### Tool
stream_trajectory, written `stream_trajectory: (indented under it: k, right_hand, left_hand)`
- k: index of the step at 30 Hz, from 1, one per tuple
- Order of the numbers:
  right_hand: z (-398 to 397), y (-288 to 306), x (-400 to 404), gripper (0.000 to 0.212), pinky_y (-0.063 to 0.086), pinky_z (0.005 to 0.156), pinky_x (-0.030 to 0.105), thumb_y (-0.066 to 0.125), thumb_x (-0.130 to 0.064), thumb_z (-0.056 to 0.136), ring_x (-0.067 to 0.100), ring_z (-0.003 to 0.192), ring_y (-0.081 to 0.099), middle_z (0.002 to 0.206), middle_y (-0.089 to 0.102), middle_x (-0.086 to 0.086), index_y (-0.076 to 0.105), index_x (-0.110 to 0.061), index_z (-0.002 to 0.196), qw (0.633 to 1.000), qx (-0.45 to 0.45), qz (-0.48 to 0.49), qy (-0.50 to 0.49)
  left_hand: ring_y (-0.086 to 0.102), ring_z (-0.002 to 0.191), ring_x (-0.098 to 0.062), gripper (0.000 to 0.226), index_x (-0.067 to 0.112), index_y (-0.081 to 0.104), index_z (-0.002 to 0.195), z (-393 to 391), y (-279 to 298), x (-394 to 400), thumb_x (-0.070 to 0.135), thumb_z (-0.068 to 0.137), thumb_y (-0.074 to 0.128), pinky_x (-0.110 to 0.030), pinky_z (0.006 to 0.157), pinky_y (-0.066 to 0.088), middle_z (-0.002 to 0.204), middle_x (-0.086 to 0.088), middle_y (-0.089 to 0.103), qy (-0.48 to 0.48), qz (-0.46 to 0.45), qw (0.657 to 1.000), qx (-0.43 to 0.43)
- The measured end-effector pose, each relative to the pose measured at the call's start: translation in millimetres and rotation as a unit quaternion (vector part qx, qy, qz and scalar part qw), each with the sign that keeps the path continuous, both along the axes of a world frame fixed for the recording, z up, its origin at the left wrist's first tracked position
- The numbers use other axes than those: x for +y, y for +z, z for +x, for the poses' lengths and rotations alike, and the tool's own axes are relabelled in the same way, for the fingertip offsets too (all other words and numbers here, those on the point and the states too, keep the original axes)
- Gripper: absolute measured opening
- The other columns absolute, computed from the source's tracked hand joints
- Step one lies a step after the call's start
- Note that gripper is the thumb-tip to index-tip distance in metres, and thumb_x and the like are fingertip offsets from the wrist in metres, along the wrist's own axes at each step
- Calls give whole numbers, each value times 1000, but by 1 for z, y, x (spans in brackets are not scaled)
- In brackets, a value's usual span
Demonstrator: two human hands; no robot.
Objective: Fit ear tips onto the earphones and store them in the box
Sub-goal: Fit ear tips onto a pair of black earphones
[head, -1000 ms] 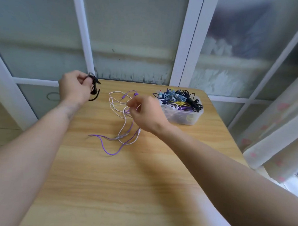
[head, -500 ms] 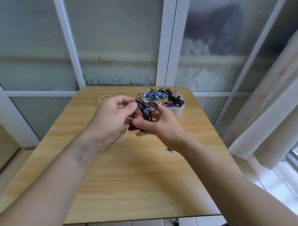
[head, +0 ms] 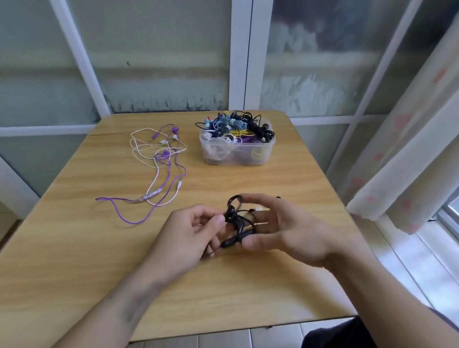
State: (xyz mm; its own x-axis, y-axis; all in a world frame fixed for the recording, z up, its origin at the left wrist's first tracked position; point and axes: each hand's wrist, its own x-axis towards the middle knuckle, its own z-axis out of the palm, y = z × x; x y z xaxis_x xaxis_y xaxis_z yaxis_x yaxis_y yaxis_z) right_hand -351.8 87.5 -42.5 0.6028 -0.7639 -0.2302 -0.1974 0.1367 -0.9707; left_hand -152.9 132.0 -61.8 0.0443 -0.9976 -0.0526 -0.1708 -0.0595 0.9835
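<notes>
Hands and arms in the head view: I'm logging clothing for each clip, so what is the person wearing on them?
Nothing shows on either: the left hand and right hand are bare, without gloves, rings, watch or bracelet, and both forearms are uncovered, with no sleeves in view.

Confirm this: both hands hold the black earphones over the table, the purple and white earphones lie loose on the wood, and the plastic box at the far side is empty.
One detail is wrong: the plastic box is not empty. The head view shows it heaped with coiled earphone cables. The rest stands: the left hand and right hand hold the black earphones, and the purple and white earphones lie loose on the table.
</notes>
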Motion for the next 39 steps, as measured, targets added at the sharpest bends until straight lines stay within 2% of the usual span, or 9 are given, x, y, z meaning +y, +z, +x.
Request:
stream_trajectory:
  k: [7,13,16,20,23,28,32,35,39]
  right_hand:
    - [16,-3,17,61,60,74,41,85,-10,64,25,77,67,87,72,13,56,-6,117,995,-62,-9,-83]
    - [14,-2,13,49,56,83,47,93,-34,61,22,75,67,80,73,16,69,-18,101,991,-44,-75,-98]
    - [11,-2,14,44,54,88,49,87,-42,68,24,75,72,79,75,13,68,-15,98,994,-13,-80,-77]
    - [20,-14,23,48,51,64,32,83,-64,58,11,62,61,70,69,-1,71,-26,86,967,75,-216,-111]
    - [27,-19,24,47,36,57,12,79,-65,56,1,58,51,59,57,-12,78,-35,93,930,122,-323,-123]
    - [27,-24,23,64,39,72,20,57,-76,71,10,83,46,88,47,-4,68,-37,121,880,234,-412,-40]
    - [11,-9,17,61,38,94,25,31,-69,92,16,101,43,107,45,-4,51,-37,139,859,278,-430,15]
    - [-13,3,-12,34,39,83,7,46,-45,100,2,90,55,107,53,-4,63,-27,124,872,240,-409,-118]
    - [-32,-8,-48,27,39,75,21,65,-25,93,5,79,53,105,55,-2,67,-29,119,846,390,-348,-106]
  left_hand:
    - [56,51,-18,12,8,63,94,-6,0,0,12,98,53,-25,48,47,66,-16,66,34,-1,999,-15]
    - [52,42,-9,11,13,69,95,-15,6,3,18,94,58,-22,40,41,67,-8,66,38,28,998,47]
    - [60,52,-13,11,13,70,93,-14,4,1,17,94,60,-24,51,47,70,-10,71,107,-1,993,45]
    - [69,76,-15,15,11,67,93,-22,2,2,14,97,53,-26,71,55,86,-3,75,138,-19,989,50]
    - [66,70,-10,16,11,65,91,-30,3,6,15,98,52,-21,63,51,85,2,74,146,-41,988,31]
    - [57,61,-11,14,11,66,93,-26,4,6,13,98,53,-17,55,48,73,2,72,189,-42,978,77]
    - [59,58,-11,16,9,63,95,-19,10,2,6,99,48,-19,56,47,65,0,69,193,-25,968,157]
    - [55,55,-17,19,16,60,100,-16,16,1,4,99,46,-23,53,44,66,-8,67,185,-14,960,207]
    - [58,61,-21,21,7,60,112,-17,20,3,3,98,45,-28,57,46,72,-13,66,136,9,959,250]
